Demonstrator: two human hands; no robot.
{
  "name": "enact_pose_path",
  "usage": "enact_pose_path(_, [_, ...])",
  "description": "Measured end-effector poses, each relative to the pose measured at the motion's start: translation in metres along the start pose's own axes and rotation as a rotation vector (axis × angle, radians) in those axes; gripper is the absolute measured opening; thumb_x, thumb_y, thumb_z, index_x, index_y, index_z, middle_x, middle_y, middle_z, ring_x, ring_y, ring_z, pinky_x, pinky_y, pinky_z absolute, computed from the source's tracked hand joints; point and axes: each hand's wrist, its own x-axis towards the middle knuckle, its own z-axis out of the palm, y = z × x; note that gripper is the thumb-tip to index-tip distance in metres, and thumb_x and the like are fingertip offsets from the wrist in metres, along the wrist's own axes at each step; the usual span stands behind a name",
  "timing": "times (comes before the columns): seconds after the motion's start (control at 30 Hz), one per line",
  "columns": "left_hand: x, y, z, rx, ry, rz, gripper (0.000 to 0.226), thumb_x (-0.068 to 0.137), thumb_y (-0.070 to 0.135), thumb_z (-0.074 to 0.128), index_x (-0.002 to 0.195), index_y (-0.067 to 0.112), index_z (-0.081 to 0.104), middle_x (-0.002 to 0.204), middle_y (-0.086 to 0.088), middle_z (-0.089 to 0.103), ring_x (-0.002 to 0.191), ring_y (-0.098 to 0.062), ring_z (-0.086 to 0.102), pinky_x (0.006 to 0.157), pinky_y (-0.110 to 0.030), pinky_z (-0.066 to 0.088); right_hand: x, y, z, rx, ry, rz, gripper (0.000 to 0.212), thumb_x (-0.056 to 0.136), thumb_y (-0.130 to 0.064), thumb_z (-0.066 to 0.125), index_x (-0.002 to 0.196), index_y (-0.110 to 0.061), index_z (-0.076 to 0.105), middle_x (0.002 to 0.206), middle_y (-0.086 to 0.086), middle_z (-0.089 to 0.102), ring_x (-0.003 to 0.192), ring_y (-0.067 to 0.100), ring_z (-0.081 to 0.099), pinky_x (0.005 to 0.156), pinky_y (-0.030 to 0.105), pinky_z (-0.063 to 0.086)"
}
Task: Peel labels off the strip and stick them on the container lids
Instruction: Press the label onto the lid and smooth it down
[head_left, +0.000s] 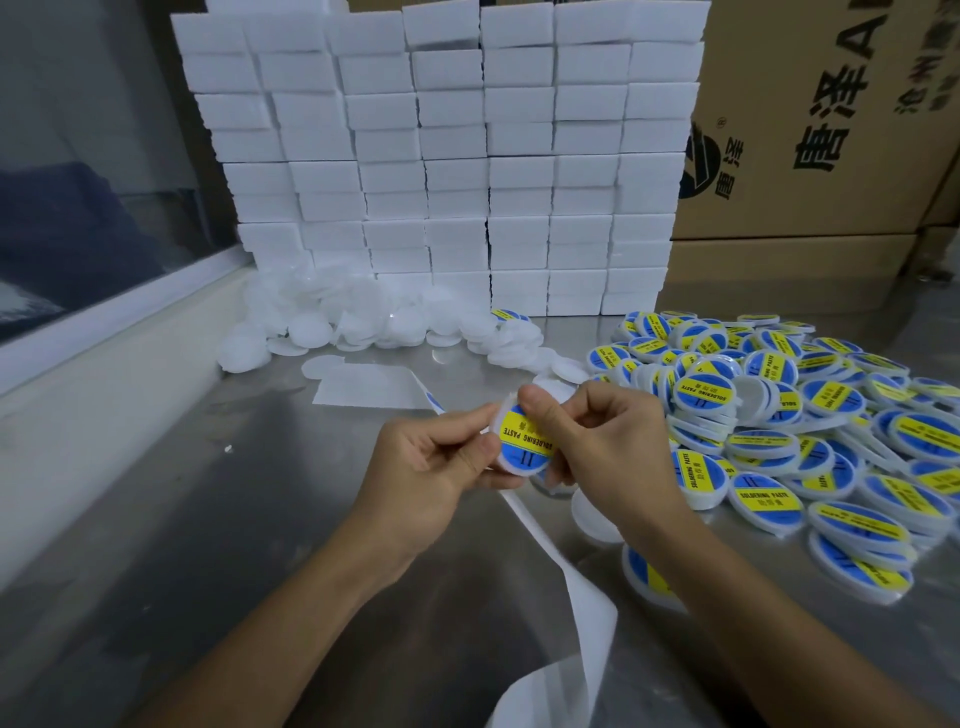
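Note:
Above the steel table, my left hand (441, 467) grips a round white lid (511, 462) by its left edge. A blue and yellow label (524, 439) reading "SOLDERING PASTE" lies on the lid's top. My right hand (597, 441) pinches the lid from the right, its thumb pressing on the label's upper part. The white backing strip (550, 561) trails from under my hands down toward the bottom edge, and another stretch (374, 387) lies flat behind my hands.
A heap of labelled lids (810, 421) fills the right side of the table. Unlabelled white lids (374, 322) are piled at the back against a wall of stacked white boxes (452, 156). Cardboard cartons (826, 119) stand at the far right. A window ledge (104, 332) runs along the left.

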Motion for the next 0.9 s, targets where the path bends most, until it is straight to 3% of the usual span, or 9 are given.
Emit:
enact_pose_path(0.17, [0.004, 0.003, -0.005, -0.026, 0.081, -0.008, 0.023, 0.087, 0.007, 0.056, 0.102, 0.014, 0.072, 0.094, -0.006, 0.077, 0.083, -0.021, 0.073, 0.069, -0.026, 0.058, 0.001, 0.004, 0.004, 0.099, -0.125, 0.041, 0.011, 0.088, -0.012, 0.068, 0.089, -0.002, 0.065, 0.059, 0.013, 0.066, 0.047, 0.024, 0.058, 0.048, 0.032, 0.049])
enact_pose_path(0.27, [0.006, 0.004, -0.010, -0.049, 0.139, -0.060, 0.023, 0.092, 0.004, 0.052, 0.106, 0.009, 0.070, 0.090, -0.008, 0.076, 0.077, -0.019, 0.071, 0.063, -0.024, 0.056, 0.001, 0.006, 0.006, 0.089, -0.256, 0.030, 0.037, 0.081, 0.000, 0.073, 0.114, -0.015, 0.064, 0.077, 0.017, 0.069, 0.056, 0.024, 0.066, 0.057, 0.030, 0.055])
enact_pose_path(0.33, [0.007, 0.005, -0.012, -0.044, 0.131, -0.075, 0.022, 0.091, 0.005, 0.052, 0.103, 0.008, 0.071, 0.088, -0.009, 0.076, 0.074, -0.018, 0.069, 0.059, -0.024, 0.054, 0.001, 0.003, 0.003, 0.122, -0.288, 0.036, 0.036, 0.080, -0.001, 0.074, 0.112, -0.015, 0.066, 0.071, 0.017, 0.067, 0.052, 0.023, 0.065, 0.052, 0.027, 0.052])
enact_pose_path(0.43, [0.006, 0.004, -0.008, -0.028, 0.067, -0.076, 0.022, 0.084, 0.014, 0.056, 0.098, 0.012, 0.073, 0.086, -0.009, 0.076, 0.073, -0.017, 0.069, 0.058, -0.024, 0.054, 0.004, 0.000, 0.000, 0.189, -0.222, 0.055, 0.011, 0.084, -0.010, 0.071, 0.094, -0.006, 0.069, 0.056, 0.014, 0.063, 0.039, 0.021, 0.055, 0.040, 0.028, 0.042])
enact_pose_path(0.57, [0.003, 0.000, -0.002, 0.029, 0.044, -0.078, 0.021, 0.083, 0.018, 0.059, 0.092, 0.021, 0.077, 0.084, -0.008, 0.075, 0.068, -0.016, 0.066, 0.058, -0.023, 0.053, 0.004, 0.004, 0.000, 0.106, -0.090, 0.002, 0.026, 0.084, -0.020, 0.073, 0.079, 0.003, 0.061, 0.059, 0.018, 0.063, 0.030, 0.023, 0.045, 0.031, 0.023, 0.033])
enact_pose_path(0.63, [0.005, 0.000, -0.002, 0.014, 0.134, -0.080, 0.020, 0.090, 0.008, 0.058, 0.091, 0.017, 0.076, 0.082, -0.012, 0.075, 0.069, -0.019, 0.065, 0.058, -0.024, 0.054, 0.002, 0.004, 0.002, -0.018, -0.115, -0.084, 0.019, 0.081, -0.023, 0.077, 0.092, -0.009, 0.069, 0.078, 0.009, 0.070, 0.041, 0.019, 0.055, 0.038, 0.025, 0.041])
enact_pose_path(0.73, [0.007, 0.000, -0.005, 0.019, 0.202, -0.102, 0.019, 0.093, 0.006, 0.057, 0.091, 0.011, 0.075, 0.085, -0.015, 0.075, 0.073, -0.022, 0.069, 0.064, -0.030, 0.058, 0.000, 0.008, 0.002, -0.403, -0.187, -0.334, 0.054, 0.069, -0.035, 0.086, 0.117, -0.021, 0.068, 0.113, -0.006, 0.060, 0.084, 0.000, 0.060, 0.066, 0.013, 0.045])
enact_pose_path(0.8, [0.006, -0.001, -0.006, 0.022, 0.182, -0.122, 0.018, 0.091, 0.007, 0.058, 0.090, 0.012, 0.076, 0.089, -0.015, 0.075, 0.081, -0.025, 0.072, 0.071, -0.031, 0.060, -0.001, 0.006, 0.001, -0.501, -0.231, -0.439, 0.061, 0.066, -0.040, 0.087, 0.119, -0.018, 0.068, 0.114, -0.005, 0.058, 0.097, 0.001, 0.059, 0.072, 0.014, 0.047])
enact_pose_path(0.9, [0.006, -0.002, -0.003, 0.028, 0.189, -0.107, 0.018, 0.090, 0.008, 0.062, 0.085, 0.015, 0.078, 0.085, -0.012, 0.076, 0.078, -0.021, 0.073, 0.070, -0.025, 0.058, 0.001, 0.003, -0.003, -0.555, -0.251, -0.465, 0.057, 0.070, -0.036, 0.086, 0.120, -0.017, 0.068, 0.107, -0.004, 0.066, 0.097, 0.006, 0.062, 0.080, 0.026, 0.052])
